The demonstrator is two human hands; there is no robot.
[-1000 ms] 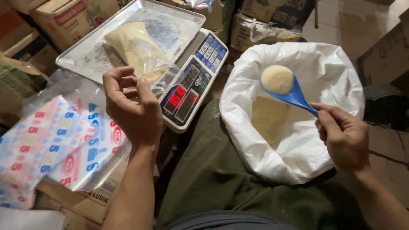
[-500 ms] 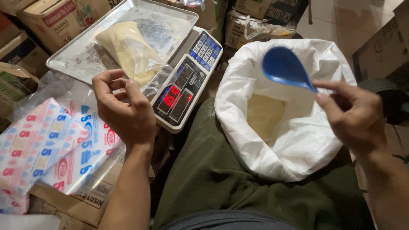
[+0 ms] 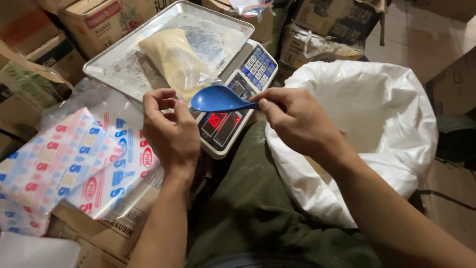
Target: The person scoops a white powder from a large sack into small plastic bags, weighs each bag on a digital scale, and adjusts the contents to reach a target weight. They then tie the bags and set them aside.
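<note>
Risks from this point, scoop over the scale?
1. The right hand holds the blue scoop by its handle tip above the scale; powder may fall on the display and keypad instead of into the clear bag.
2. The left hand pinches the bag's mouth; if it slips, the opening may close as the scoop tips.
3. The white sack stands open beside the knee and might slump.

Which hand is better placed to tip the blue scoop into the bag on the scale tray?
Right. The right hand already holds the blue scoop beside the bag; the left hand likely just steadies its mouth.
</note>
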